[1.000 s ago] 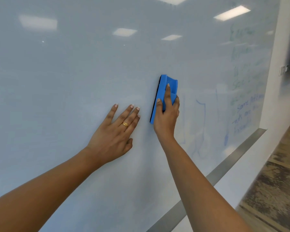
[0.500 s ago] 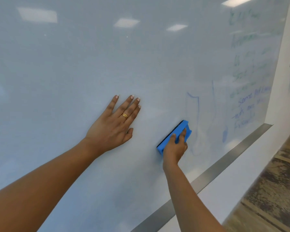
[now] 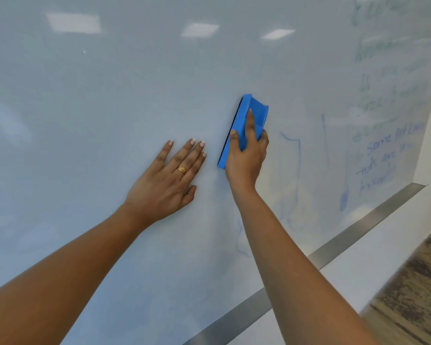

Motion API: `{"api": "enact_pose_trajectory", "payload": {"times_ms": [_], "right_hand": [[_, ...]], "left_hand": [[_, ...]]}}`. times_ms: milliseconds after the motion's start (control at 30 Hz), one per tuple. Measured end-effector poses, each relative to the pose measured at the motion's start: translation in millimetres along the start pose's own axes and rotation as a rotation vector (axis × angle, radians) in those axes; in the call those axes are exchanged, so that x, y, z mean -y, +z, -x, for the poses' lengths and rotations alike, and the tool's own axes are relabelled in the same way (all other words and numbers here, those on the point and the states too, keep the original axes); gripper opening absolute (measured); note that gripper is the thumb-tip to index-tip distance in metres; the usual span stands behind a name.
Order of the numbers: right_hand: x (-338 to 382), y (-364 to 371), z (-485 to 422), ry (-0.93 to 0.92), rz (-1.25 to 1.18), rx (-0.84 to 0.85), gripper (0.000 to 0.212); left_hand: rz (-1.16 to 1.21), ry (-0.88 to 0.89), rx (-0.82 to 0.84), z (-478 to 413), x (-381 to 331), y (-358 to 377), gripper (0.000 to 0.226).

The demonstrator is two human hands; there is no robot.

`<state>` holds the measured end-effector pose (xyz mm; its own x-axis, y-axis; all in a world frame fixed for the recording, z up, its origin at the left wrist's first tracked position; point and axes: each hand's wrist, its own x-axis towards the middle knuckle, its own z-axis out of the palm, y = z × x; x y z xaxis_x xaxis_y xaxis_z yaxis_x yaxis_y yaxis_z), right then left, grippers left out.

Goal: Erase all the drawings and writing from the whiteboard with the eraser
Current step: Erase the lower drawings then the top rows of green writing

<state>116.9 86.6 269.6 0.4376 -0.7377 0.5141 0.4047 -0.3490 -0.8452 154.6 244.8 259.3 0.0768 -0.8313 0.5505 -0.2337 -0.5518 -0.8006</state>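
Observation:
A large glossy whiteboard (image 3: 110,95) fills most of the view. My right hand (image 3: 246,160) grips a blue eraser (image 3: 255,113) and holds it upright, flat against the board near its middle. My left hand (image 3: 167,178), with a gold ring, rests flat on the board just left of the eraser, fingers straight. Faint blue line drawings (image 3: 296,170) lie right of the eraser and below it. Green writing (image 3: 383,53) and blue writing (image 3: 388,155) cover the board's far right part.
A metal rail (image 3: 346,237) runs along the board's lower edge, with a white wall strip (image 3: 388,245) under it. Wood-patterned floor (image 3: 413,295) shows at the lower right. Ceiling lights reflect in the board's upper part.
My right hand has swept the eraser from low on the board back up to a spot beside my left fingers, turning it upright. My left hand stayed flat on the board.

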Motion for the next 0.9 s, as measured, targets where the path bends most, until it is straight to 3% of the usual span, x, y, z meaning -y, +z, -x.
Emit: {"api": "enact_pose_trajectory", "payload": {"times_ms": [100,300,500,633,900], "right_hand": [[-36,-11,12,0.072,0.067,-0.045,0.048],[-119,-33,56,0.473,0.045,-0.17,0.046],[-130,-33,71,0.577,0.004,-0.197,0.047],[-115,-23,78,0.539,0.004,-0.182,0.046],[-75,3,97,0.194,0.054,-0.079,0.048]], "left_hand": [[-0.01,-0.013,-0.011,1,-2,1,0.062],[-0.007,-0.053,-0.002,1,-7,2,0.061],[-0.014,-0.076,0.021,1,-11,0,0.061],[-0.014,-0.071,0.021,0,-13,1,0.06],[-0.048,-0.058,0.011,1,-13,-1,0.06]]}}
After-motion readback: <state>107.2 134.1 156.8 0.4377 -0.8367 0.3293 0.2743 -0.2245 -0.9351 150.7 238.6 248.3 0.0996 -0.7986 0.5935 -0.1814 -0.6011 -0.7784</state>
